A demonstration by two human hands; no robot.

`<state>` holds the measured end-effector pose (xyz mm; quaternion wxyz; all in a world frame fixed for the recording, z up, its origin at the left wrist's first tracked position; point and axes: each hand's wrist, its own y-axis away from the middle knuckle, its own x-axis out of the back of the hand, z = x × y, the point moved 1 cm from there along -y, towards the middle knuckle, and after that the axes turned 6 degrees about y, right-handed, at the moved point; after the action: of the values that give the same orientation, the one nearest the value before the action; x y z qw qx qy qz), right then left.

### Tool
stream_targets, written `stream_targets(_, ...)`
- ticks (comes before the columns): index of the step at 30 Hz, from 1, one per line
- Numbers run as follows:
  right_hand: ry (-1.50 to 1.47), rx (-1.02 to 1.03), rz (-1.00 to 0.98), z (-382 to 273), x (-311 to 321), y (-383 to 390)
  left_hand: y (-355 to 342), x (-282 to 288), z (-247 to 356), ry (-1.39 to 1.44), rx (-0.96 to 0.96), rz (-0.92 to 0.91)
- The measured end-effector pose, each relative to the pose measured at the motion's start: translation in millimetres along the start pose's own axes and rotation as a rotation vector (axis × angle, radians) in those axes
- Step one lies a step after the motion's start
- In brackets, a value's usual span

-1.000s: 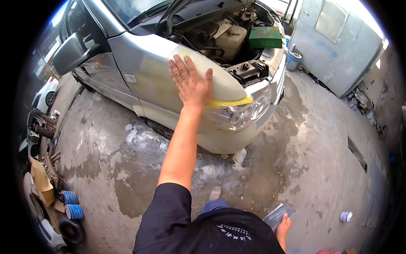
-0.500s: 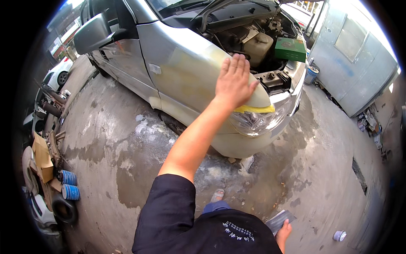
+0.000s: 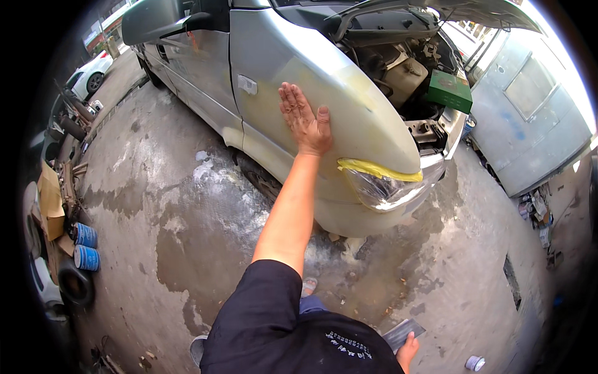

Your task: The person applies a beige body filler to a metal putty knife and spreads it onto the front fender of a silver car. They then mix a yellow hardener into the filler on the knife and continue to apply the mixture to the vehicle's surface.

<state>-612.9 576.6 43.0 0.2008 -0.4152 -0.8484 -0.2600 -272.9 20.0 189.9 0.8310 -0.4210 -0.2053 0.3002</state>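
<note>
My left hand [image 3: 305,121] lies flat on the front fender [image 3: 367,124] of a silver van, fingers stretched out, over a patchy grey and yellowish area. Just to its right and below, yellow masking tape [image 3: 380,170] runs along the top of the plastic-covered headlight [image 3: 395,190]. A small pale patch [image 3: 247,84] is on the fender near the door seam. Low at the right, my right hand [image 3: 408,349] grips a flat grey plate-like tool [image 3: 400,331], held beside my body.
The hood [image 3: 473,14] is raised, with a green box [image 3: 450,90] on the engine bay's edge. Blue buckets [image 3: 86,255], a tyre [image 3: 76,280] and cardboard line the left. A grey metal panel [image 3: 532,118] stands at the right. A small tub [image 3: 474,363] sits on the floor.
My left hand has moved from near the fender's upper edge leftward toward the door seam, still flat on the surface. The van appears further right as my view shifts. My right hand keeps its grip.
</note>
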Motion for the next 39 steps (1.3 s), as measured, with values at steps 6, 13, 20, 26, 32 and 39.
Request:
stream_targets(6,0.126,0.035,-0.004,-16.6,-7.5,-0.8,45.8,-4.5,-40.4,0.05,0.284,0.147)
stream_targets(13,0.114,0.04,0.011,-21.2,-14.7,-7.1,76.5,-5.4,-86.7,0.204,0.584,0.211)
stream_targets(20,0.054,0.03,0.004,-28.3,-30.4,0.9,16.1,0.8,-14.0,0.055,0.213,0.008)
stream_targets(26,0.111,0.013,-0.031,-27.7,-37.6,-0.2,-26.1,-3.5,48.6,-0.043,-0.005,-0.089)
stream_targets(32,0.074,0.012,0.006,-44.1,-46.9,1.0,1.1,-3.9,26.0,-0.003,0.02,-0.065)
stream_targets(39,0.129,-0.014,0.033,-27.8,-39.6,1.5,40.7,0.5,-25.3,0.049,0.091,0.018)
